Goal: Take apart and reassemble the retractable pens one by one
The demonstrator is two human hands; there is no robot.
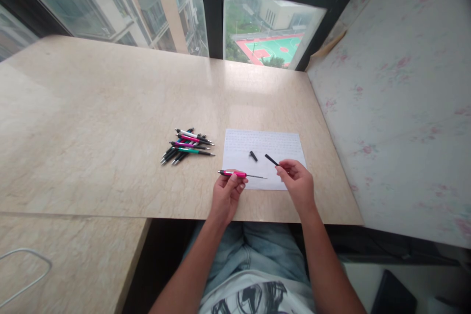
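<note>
My left hand (228,194) pinches the pink upper barrel of a ballpoint pen (235,173), whose thin refill (255,176) sticks out bare to the right. Between the thumb and fingers of my right hand (298,181) is a black tube (271,159), which looks like the pen's lower barrel; its lower end is hidden by the fingers. The refill and the tube are apart. Both hands are over a sheet of paper (263,142) with lines of writing. On the paper lies a small black piece (253,156), shaped like a short cap or clip.
Left of the paper, several pens (189,146) with white, pink, purple and green barrels lie in a loose pile on the stone-look tabletop (110,122). A papered wall (397,108) bounds the right side and windows the back. A white cable (44,260) lies at lower left.
</note>
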